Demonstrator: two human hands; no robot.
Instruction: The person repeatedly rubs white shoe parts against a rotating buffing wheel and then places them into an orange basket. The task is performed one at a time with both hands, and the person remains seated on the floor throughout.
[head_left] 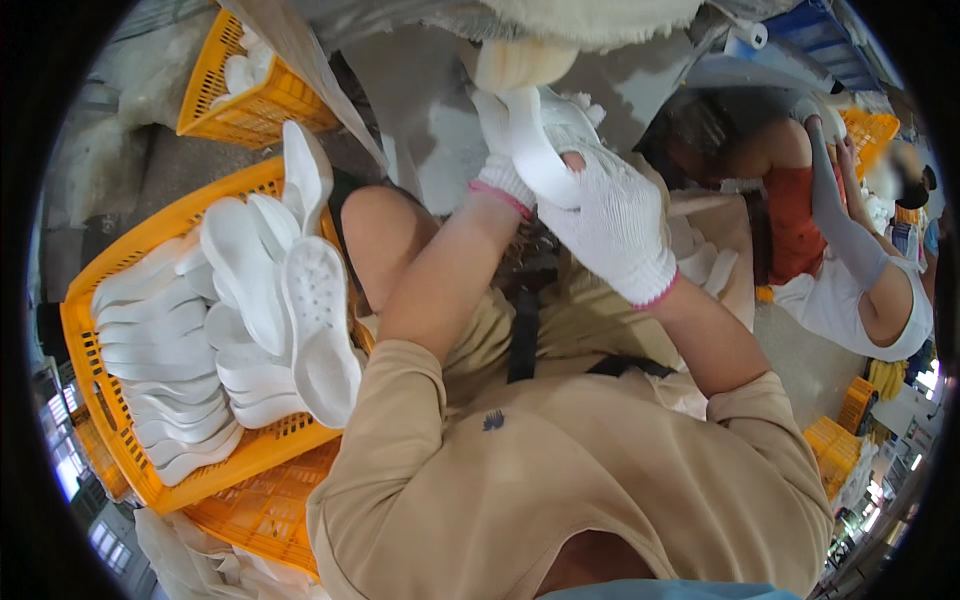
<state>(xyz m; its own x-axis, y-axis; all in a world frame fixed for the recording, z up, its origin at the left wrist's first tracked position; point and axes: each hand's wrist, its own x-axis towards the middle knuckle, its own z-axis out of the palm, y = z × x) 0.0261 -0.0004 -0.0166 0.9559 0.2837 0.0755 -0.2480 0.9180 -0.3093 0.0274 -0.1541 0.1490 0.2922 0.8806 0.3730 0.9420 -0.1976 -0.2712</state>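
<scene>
A white foam shoe sole (540, 155) is held up in front of me, its far end against or very close to a cream-coloured rounded wheel (525, 66). My right hand (615, 215), in a white knit glove with a pink cuff, grips the sole's near part, the bare thumb tip pressing its edge. My left hand (495, 130), gloved the same way, closes round the sole from the left; the sole hides part of its fingers. At my left, a yellow-orange crate (105, 415) holds many white soles (245, 265), stacked in rows with loose ones on top.
Fuzzy white dust covers the housing (600, 22) above the wheel. Another orange crate (250, 115) with white pieces stands far left. More white pieces (715, 265) lie by my right leg. A co-worker in a white top (850, 305) sits at the right.
</scene>
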